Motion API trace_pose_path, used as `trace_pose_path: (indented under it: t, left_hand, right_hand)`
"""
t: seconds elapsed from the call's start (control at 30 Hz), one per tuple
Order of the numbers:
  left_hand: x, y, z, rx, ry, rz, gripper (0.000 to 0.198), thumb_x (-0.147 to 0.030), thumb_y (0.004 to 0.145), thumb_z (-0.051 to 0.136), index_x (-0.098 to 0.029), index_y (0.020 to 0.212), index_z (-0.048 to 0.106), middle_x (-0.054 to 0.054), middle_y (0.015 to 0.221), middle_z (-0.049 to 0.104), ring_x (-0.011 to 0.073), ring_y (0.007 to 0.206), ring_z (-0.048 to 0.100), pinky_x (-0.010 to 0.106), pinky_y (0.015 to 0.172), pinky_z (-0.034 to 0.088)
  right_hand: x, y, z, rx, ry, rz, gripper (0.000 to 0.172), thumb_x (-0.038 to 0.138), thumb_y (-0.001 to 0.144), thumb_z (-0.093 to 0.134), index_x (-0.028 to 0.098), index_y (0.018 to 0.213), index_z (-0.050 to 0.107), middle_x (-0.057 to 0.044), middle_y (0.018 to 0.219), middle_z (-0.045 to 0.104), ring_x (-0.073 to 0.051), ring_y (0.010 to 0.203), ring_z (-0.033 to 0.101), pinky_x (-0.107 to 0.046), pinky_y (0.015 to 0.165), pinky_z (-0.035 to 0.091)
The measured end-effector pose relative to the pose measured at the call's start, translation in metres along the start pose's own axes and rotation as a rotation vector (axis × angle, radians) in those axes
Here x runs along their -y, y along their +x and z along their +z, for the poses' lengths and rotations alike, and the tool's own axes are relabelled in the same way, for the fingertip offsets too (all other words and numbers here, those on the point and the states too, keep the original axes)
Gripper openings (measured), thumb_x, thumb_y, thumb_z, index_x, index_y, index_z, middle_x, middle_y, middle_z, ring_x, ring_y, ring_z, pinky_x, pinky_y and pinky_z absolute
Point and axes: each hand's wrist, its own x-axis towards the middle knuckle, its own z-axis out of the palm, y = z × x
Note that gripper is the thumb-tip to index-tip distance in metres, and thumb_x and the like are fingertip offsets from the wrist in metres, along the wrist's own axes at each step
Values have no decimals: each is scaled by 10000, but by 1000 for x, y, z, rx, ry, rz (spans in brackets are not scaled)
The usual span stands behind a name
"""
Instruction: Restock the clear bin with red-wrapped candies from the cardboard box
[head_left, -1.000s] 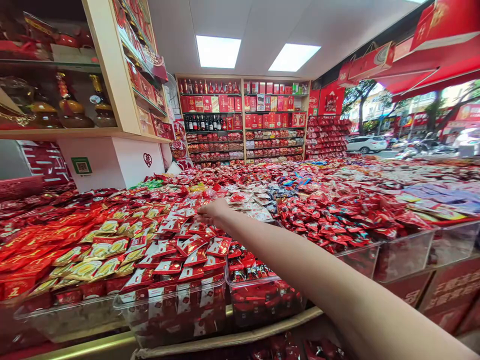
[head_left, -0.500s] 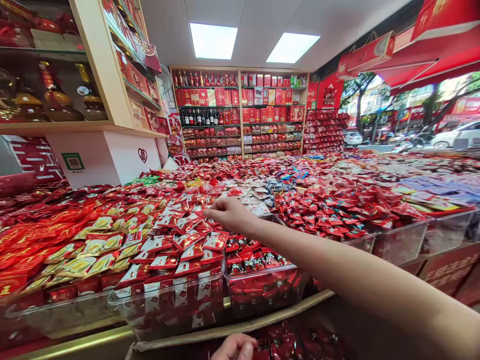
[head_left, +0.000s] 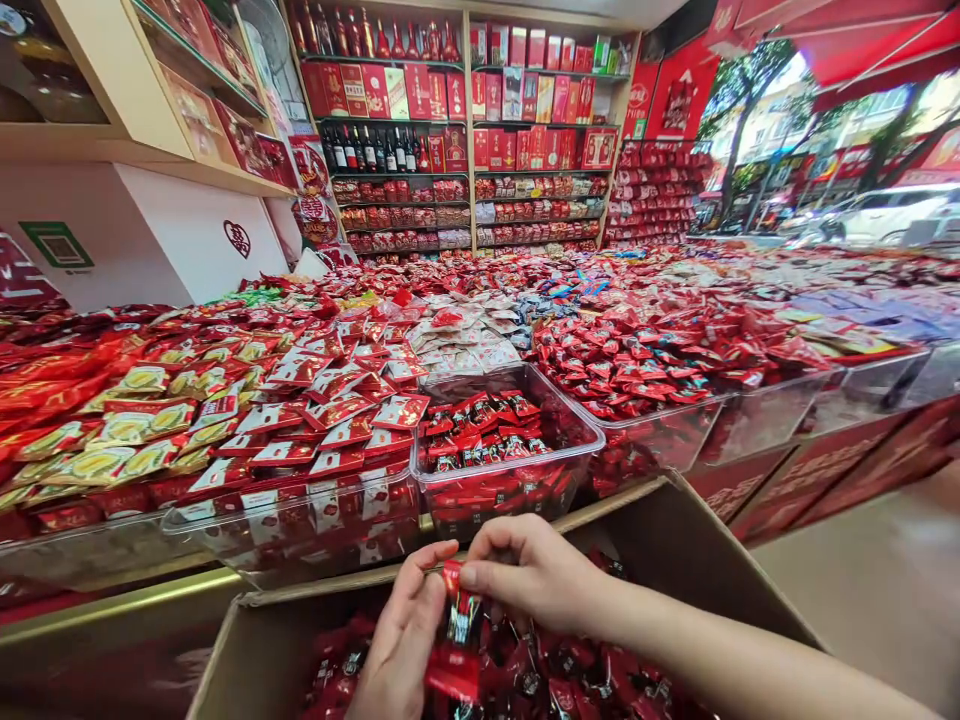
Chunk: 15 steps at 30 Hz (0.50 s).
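Both hands are over an open cardboard box [head_left: 720,550] filled with red-and-black candy packets [head_left: 570,665]. Between them is one red candy packet [head_left: 459,625] with a dark printed middle, held upright. My right hand [head_left: 536,575] pinches its top edge between thumb and bent fingers. My left hand [head_left: 405,640] grips the same packet along its left side with thumb and fingers. Just beyond the box stands a clear plastic bin [head_left: 517,465] partly filled with similar red-and-black packets lying in rows.
To the left, another clear bin [head_left: 300,515] is heaped with red-and-white packets. Gold packets [head_left: 142,425] lie farther left. A pile of red packets [head_left: 630,360] rises on the right. Shelves [head_left: 471,130] of bottles and boxes line the back wall.
My right hand has come down from above the bins to the cardboard box and grips a candy packet together with my left hand. The view has tilted downward, showing more of the box.
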Motion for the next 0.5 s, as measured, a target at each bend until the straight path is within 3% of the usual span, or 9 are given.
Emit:
trace_pose_path:
  t: [0.1, 0.27, 0.37, 0.5]
  left_hand:
    - [-3, 0, 3, 159, -33, -60, 468, -249, 690, 619, -228, 1096, 386, 37, 879, 650, 149, 624, 614, 228, 547, 457]
    - [-7, -1, 6, 217, -162, -104, 573, -222, 693, 621, -225, 1174, 309, 47, 773, 670, 183, 619, 633, 242, 519, 464]
    - [-3, 1, 5, 206, -241, -216, 391, -323, 695, 605, -198, 1046, 483, 70, 751, 684, 193, 605, 636, 255, 516, 460]
    - [9, 6, 0, 179, -141, -225, 300, -325, 605, 687, -154, 841, 619, 57, 685, 698, 108, 479, 589, 178, 433, 409]
  right_hand:
    - [1, -2, -10, -2, 231, 75, 310, 434, 642, 574, 136, 694, 508, 33, 463, 489, -54, 359, 408, -165, 350, 307]
    - [-3, -3, -15, -50, 438, 46, 302, 408, 648, 590, 128, 656, 474, 49, 441, 460, -27, 349, 373, -138, 337, 292]
    - [-3, -2, -19, -98, 398, 10, 299, 415, 661, 575, 132, 692, 482, 57, 430, 444, -32, 345, 373, -141, 334, 290]
    - [0, -3, -23, -75, 222, -6, 283, 395, 666, 570, 122, 681, 496, 41, 482, 456, -42, 403, 396, -162, 384, 327]
